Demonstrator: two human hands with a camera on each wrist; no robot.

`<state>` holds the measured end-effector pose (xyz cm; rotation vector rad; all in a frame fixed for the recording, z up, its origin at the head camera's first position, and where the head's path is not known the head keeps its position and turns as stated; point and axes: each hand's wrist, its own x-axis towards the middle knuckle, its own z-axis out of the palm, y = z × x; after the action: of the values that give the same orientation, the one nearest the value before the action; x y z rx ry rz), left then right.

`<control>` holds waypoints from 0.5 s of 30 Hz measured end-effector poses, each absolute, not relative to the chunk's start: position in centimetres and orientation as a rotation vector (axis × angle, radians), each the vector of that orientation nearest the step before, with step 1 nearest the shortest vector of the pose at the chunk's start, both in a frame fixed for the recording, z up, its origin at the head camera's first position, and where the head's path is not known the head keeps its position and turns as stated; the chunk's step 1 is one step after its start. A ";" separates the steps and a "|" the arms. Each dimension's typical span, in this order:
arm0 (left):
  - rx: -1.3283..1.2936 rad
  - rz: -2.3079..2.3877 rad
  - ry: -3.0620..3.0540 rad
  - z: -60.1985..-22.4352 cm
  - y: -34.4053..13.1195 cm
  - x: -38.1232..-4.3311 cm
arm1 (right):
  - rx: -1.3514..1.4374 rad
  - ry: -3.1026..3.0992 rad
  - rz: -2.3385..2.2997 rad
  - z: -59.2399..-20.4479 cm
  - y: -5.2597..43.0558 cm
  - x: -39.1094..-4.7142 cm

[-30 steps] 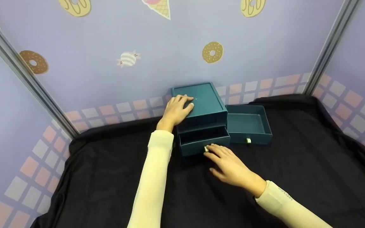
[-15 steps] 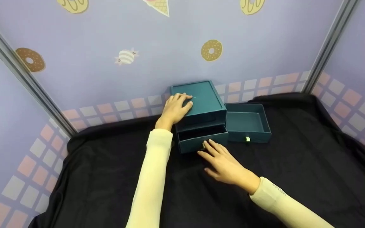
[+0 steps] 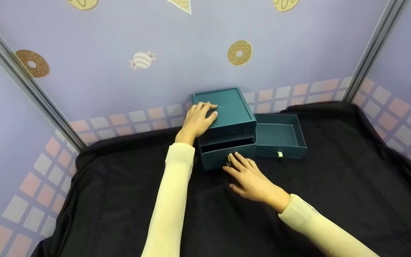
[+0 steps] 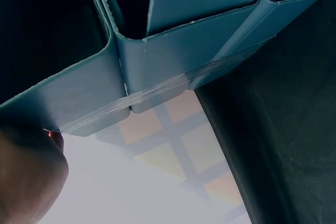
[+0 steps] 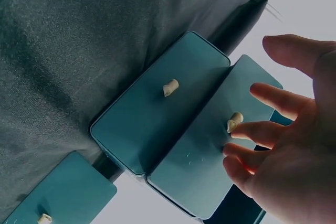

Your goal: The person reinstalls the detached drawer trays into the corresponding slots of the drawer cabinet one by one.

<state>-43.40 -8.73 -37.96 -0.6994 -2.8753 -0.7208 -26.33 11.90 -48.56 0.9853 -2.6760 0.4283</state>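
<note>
A teal drawer cabinet (image 3: pixel 223 103) stands against the back wall. My left hand (image 3: pixel 198 119) rests on its top near the left edge, holding nothing. One drawer (image 3: pixel 212 157) sticks partly out below a dark upper opening. My right hand (image 3: pixel 252 180) presses its front with extended fingers near the small pale knob (image 5: pixel 236 121). In the right wrist view another drawer front (image 5: pixel 152 114) with its own knob sits flush beside it in the cabinet. A separate teal drawer (image 3: pixel 280 134) lies on the cloth right of the cabinet, nothing visible inside it.
Black cloth (image 3: pixel 127 200) covers the table and bunches up along the wall edges. Lilac walls (image 3: pixel 191 53) with sweets and tile prints enclose the back and sides. A strip of clear tape (image 4: pixel 136 98) runs across the cabinet's side in the left wrist view.
The partly open drawer has slid further into the cabinet, with my right hand following forward and slightly left. My left hand has stayed on the cabinet top.
</note>
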 end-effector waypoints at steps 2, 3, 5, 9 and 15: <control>-0.696 -0.722 -2.875 -37.9 -8.7 -43.4 | 0.985 -2.682 0.430 -48.5 11.9 -26.6; -0.697 -0.721 -2.875 -37.9 -8.7 -43.4 | 0.984 -2.685 0.430 -48.5 11.9 -26.7; -0.699 -0.722 -2.878 -37.9 -8.7 -43.4 | 0.986 -2.690 0.435 -48.5 11.8 -27.0; -0.699 -0.725 -2.881 -38.0 -8.7 -43.4 | 0.985 -2.697 0.448 -48.5 11.7 -27.4; -0.690 -0.725 -2.878 -38.0 -8.9 -43.4 | 0.982 -2.705 0.485 -48.6 11.4 -28.0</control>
<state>-43.39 -8.87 -38.01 -0.6902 -2.8776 -0.7248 -28.00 11.40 -48.60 0.9820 -2.7051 0.4846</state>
